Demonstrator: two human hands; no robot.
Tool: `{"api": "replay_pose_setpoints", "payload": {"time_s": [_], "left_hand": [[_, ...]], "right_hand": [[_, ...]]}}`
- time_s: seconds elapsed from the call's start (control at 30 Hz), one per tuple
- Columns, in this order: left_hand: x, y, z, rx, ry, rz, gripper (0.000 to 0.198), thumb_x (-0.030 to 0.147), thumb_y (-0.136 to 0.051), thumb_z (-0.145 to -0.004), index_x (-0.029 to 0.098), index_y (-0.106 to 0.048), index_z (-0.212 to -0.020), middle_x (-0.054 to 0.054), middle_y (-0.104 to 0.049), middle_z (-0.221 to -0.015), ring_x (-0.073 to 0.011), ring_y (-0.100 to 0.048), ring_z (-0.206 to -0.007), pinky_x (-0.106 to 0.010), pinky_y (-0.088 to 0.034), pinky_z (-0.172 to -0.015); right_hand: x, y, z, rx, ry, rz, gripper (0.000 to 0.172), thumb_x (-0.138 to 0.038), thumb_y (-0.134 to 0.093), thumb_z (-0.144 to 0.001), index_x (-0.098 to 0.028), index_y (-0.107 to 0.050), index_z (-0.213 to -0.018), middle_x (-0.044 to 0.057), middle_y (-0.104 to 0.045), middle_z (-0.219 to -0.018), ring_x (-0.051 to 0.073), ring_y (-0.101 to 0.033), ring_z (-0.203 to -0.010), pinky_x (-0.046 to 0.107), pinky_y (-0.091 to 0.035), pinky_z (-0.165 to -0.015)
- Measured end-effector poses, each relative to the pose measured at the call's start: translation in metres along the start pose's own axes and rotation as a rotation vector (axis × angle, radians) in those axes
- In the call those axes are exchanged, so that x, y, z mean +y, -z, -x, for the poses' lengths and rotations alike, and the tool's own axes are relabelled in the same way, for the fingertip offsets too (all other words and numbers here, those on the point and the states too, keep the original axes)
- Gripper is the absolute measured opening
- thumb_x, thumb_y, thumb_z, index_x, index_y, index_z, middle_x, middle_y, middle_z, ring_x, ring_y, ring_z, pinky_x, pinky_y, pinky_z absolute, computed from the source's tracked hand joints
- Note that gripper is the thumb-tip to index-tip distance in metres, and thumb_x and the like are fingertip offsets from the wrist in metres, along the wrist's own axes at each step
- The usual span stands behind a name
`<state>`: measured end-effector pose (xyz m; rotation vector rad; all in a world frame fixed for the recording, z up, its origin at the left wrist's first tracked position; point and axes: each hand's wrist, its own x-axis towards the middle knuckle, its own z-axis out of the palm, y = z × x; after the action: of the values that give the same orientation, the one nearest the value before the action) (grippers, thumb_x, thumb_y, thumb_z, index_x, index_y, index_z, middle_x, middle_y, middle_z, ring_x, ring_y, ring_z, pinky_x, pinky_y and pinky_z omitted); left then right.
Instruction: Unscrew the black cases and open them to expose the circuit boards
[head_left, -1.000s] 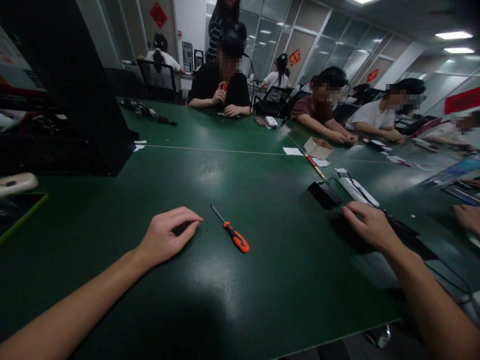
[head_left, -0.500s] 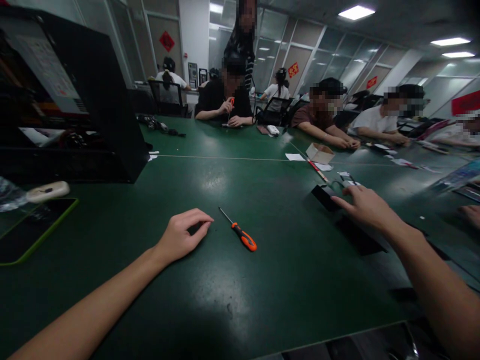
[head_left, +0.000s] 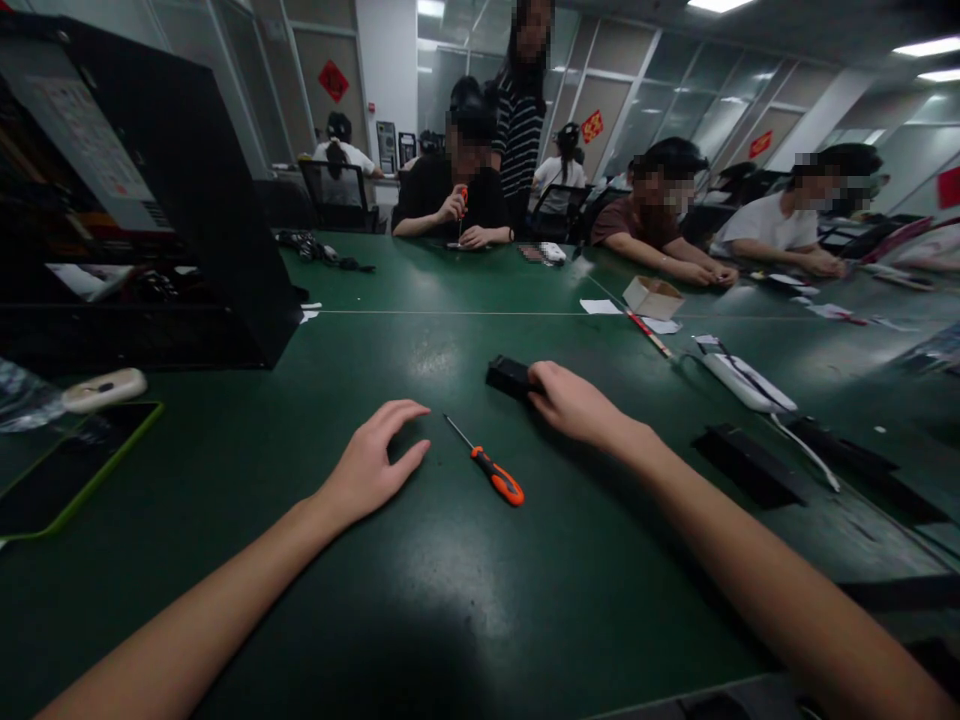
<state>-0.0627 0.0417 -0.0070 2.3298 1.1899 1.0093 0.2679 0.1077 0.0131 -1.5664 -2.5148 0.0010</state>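
My right hand [head_left: 574, 402] has its fingers wrapped round one end of a small black block-like part [head_left: 508, 376], right of centre over the green table [head_left: 420, 560]. With thumb and fingers apart, my left hand [head_left: 375, 455] rests on the table and holds nothing. Between the two hands lies a screwdriver [head_left: 498, 475] with an orange and black handle, its thin tip pointing up and left, close to my left fingertips but not touching them. The underside of the black part is hidden.
A black computer case [head_left: 225, 220] stands at the left, near a green-edged phone [head_left: 82, 470]. On the right lie a white power strip [head_left: 742, 380], black pieces [head_left: 750, 465] and a small box [head_left: 652, 297]. People sit across the table.
My right hand has moved left from the right side, bringing the black part with it. My left thumb and fingers have spread apart. The view has shifted slightly.
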Motion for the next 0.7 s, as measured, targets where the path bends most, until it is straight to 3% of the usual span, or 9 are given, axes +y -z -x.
{"api": "replay_pose_setpoints", "payload": {"time_s": [0.1, 0.17, 0.27, 0.33, 0.43, 0.5, 0.6, 0.7], "left_hand": [[0.0, 0.001, 0.0, 0.042, 0.071, -0.008, 0.047, 0.036, -0.063, -0.095, 0.02, -0.053, -0.138, -0.015, -0.053, -0.145, -0.0304, -0.053, -0.133, -0.051, -0.05, -0.107], [0.0, 0.001, 0.001, 0.069, 0.101, -0.007, 0.055, 0.039, -0.065, -0.093, 0.022, -0.048, -0.142, -0.015, -0.047, -0.151, -0.0313, -0.047, -0.139, -0.052, -0.047, -0.11], [-0.001, 0.001, 0.0, 0.114, 0.132, -0.005, 0.063, 0.043, -0.069, -0.089, 0.024, -0.046, -0.145, -0.014, -0.042, -0.156, -0.0323, -0.041, -0.145, -0.053, -0.044, -0.114], [-0.002, 0.001, 0.0, 0.128, 0.146, -0.003, 0.064, 0.044, -0.07, -0.088, 0.024, -0.047, -0.145, -0.014, -0.042, -0.157, -0.0328, -0.04, -0.146, -0.054, -0.042, -0.115], [-0.005, 0.0, -0.001, 0.12, 0.16, 0.007, 0.064, 0.045, -0.07, -0.088, 0.024, -0.049, -0.144, -0.014, -0.044, -0.156, -0.0332, -0.041, -0.146, -0.054, -0.04, -0.116], [-0.007, 0.0, -0.003, 0.105, 0.17, 0.028, 0.064, 0.045, -0.069, -0.088, 0.023, -0.049, -0.144, -0.014, -0.044, -0.156, -0.0332, -0.041, -0.146, -0.053, -0.039, -0.117], [-0.01, -0.001, -0.006, 0.053, 0.186, 0.087, 0.07, 0.047, -0.069, -0.086, 0.02, -0.047, -0.147, -0.015, -0.045, -0.157, -0.0332, -0.042, -0.145, -0.051, -0.039, -0.117], [-0.012, 0.0, -0.014, -0.03, 0.209, 0.162, 0.071, 0.046, -0.069, -0.086, 0.017, -0.048, -0.147, -0.016, -0.053, -0.15, -0.0322, -0.051, -0.137, -0.049, -0.041, -0.115]], "right_hand": [[-0.048, -0.008, -0.005, 0.021, 0.129, -0.124, 0.016, -0.024, -0.045, -0.098, -0.02, -0.05, -0.112, 0.013, -0.062, -0.124, 0.023, -0.061, -0.109, 0.038, -0.052, -0.096], [-0.069, -0.009, 0.002, 0.023, 0.225, -0.25, 0.024, -0.032, -0.049, -0.099, -0.018, -0.051, -0.119, 0.017, -0.054, -0.141, 0.026, -0.056, -0.125, 0.044, -0.048, -0.106], [-0.084, -0.009, 0.023, -0.013, 0.326, -0.361, 0.063, -0.054, -0.063, -0.091, -0.017, -0.044, -0.139, 0.02, -0.036, -0.158, 0.031, -0.041, -0.143, 0.051, -0.04, -0.116], [-0.086, -0.009, 0.035, -0.026, 0.354, -0.362, 0.082, -0.058, -0.068, -0.086, -0.018, -0.036, -0.149, 0.02, -0.029, -0.163, 0.033, -0.035, -0.148, 0.053, -0.038, -0.118], [-0.086, -0.012, 0.042, -0.023, 0.351, -0.351, 0.081, -0.049, -0.068, -0.087, -0.019, -0.032, -0.153, 0.02, -0.028, -0.163, 0.033, -0.038, -0.146, 0.054, -0.041, -0.115], [-0.085, -0.013, 0.04, -0.015, 0.325, -0.352, 0.079, -0.046, -0.068, -0.088, -0.017, -0.033, -0.152, 0.021, -0.037, -0.158, 0.033, -0.044, -0.141, 0.053, -0.044, -0.112], [-0.078, -0.012, 0.032, -0.034, 0.267, -0.341, 0.072, -0.045, -0.068, -0.088, -0.013, -0.041, -0.147, 0.021, -0.057, -0.137, 0.032, -0.057, -0.122, 0.051, -0.05, -0.102], [-0.066, -0.009, 0.027, -0.122, 0.233, -0.376, 0.056, -0.045, -0.065, -0.092, -0.014, -0.053, -0.137, 0.014, -0.067, -0.112, 0.025, -0.063, -0.098, 0.042, -0.052, -0.086]]}}
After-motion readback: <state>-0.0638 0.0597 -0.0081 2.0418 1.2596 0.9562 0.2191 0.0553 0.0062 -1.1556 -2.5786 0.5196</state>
